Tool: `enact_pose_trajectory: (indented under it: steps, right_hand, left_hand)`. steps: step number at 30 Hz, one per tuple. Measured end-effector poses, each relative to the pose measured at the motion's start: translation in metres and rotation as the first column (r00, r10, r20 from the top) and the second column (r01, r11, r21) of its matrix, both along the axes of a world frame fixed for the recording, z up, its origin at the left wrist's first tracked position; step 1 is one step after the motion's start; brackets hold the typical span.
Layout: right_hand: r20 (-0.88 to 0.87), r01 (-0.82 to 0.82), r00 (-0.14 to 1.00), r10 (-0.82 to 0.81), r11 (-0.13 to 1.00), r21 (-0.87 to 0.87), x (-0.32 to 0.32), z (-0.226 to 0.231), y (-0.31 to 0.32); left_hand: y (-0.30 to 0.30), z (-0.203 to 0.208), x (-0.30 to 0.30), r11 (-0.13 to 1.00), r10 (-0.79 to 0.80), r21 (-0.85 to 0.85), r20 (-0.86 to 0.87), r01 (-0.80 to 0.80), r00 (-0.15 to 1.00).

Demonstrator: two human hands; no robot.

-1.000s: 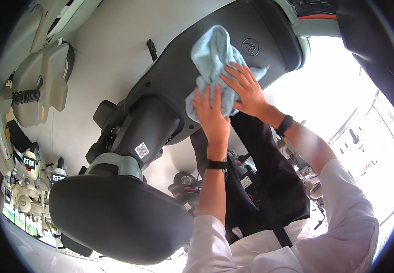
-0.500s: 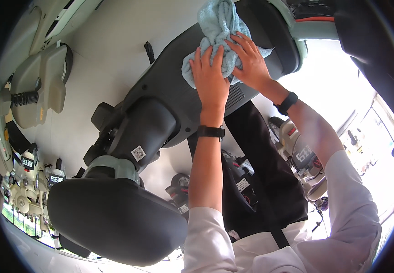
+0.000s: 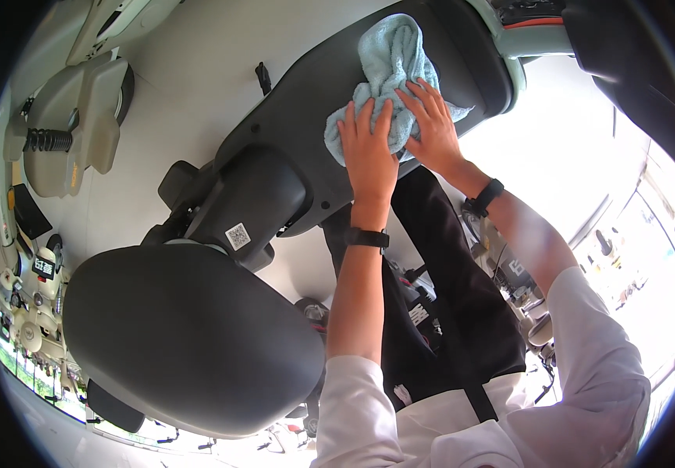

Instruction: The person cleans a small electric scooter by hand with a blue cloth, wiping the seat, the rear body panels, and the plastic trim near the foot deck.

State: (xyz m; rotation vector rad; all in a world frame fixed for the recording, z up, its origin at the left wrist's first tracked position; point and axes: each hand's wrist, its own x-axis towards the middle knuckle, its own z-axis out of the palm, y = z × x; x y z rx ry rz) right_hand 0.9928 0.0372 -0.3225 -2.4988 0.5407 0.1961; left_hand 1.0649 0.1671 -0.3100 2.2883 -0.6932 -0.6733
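Note:
A light blue towel lies bunched on the dark grey footboard of a scooter. My left hand presses on the towel's near part with its fingers spread. Beside it, to the right, my right hand rests on the towel too, fingers stretched and apart. Neither hand is wrapped round the cloth. Whatever lies under the towel and palms is hidden. The scooter's dark seat is at the lower left, with a dark housing between it and the footboard.
Pale green frame tubing and a black panel stand at the upper right. A beige scooter part with a spring is at the far left. More scooters line the lower left. My dark trouser leg is close to the footboard.
Both hands and the towel have slid a little toward me, and the slotted patch by my hands is now covered. The view has shifted slightly; the seat looks larger.

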Motion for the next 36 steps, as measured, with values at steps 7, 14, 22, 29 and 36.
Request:
enact_pose_trajectory:
  steps: [7, 14, 22, 29, 36]
  right_hand:
    - [0.05, 0.013, 0.999, -0.013, 1.0, 0.0, -0.004, -0.004, 0.004]
    - [0.026, 0.012, 1.0, -0.012, 1.0, 0.017, 0.001, -0.006, 0.0]
    - [0.04, -0.017, 0.999, 0.017, 1.0, -0.006, 0.034, -0.023, -0.03]
    - [0.081, -0.057, 0.995, 0.059, 0.998, -0.027, 0.056, -0.031, -0.055]
    - [0.026, -0.034, 0.999, 0.034, 0.999, -0.001, 0.008, -0.009, -0.036]
  left_hand:
    - [0.004, -0.001, -0.008, 1.0, 0.027, 0.006, 0.002, -0.027, 1.0]
    - [0.0, -0.006, -0.008, 0.998, 0.016, 0.062, 0.016, -0.017, 1.0]
    - [-0.031, -0.02, 0.022, 0.996, 0.092, 0.008, 0.015, -0.092, 0.996]
    - [-0.054, -0.029, 0.041, 0.991, 0.132, -0.037, 0.069, -0.13, 0.989]
    - [-0.035, -0.003, -0.002, 0.997, 0.083, 0.005, -0.027, -0.083, 0.996]
